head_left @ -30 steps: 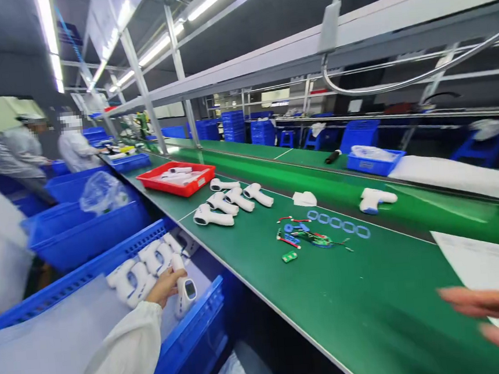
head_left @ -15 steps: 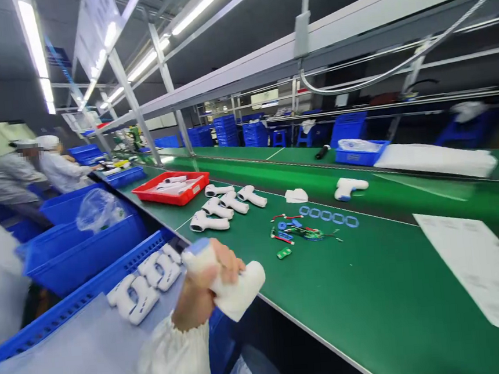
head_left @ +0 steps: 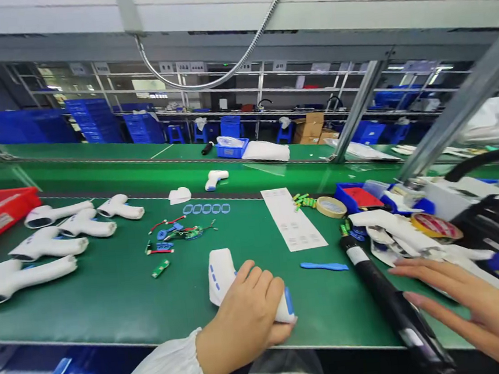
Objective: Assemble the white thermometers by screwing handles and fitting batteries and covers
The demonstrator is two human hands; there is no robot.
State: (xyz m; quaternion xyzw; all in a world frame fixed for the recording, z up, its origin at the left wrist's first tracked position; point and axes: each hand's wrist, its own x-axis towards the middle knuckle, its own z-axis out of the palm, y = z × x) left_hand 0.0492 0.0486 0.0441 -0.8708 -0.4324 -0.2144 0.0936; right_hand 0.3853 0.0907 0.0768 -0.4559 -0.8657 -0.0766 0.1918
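The left hand [head_left: 243, 312] has a closed grip around a white infrared thermometer [head_left: 220, 277], which sits on the green tabletop [head_left: 111, 304]. To the thermometer's right, the right hand [head_left: 469, 301] is a wide, empty grip beside a black cylindrical tool [head_left: 385, 291]. Moving the thermometer elsewhere calls for that firm left grip to stay closed

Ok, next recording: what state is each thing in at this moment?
Left hand: closed around the thermometer.
White thermometer: held, lying against the green bench.
Right hand: open, fingers spread, beside a pile of white parts.
White parts: heaped loosely.
Row of thermometers: lying side by side.
Tape roll: lying flat.
Paper sheet: flat on the bench.
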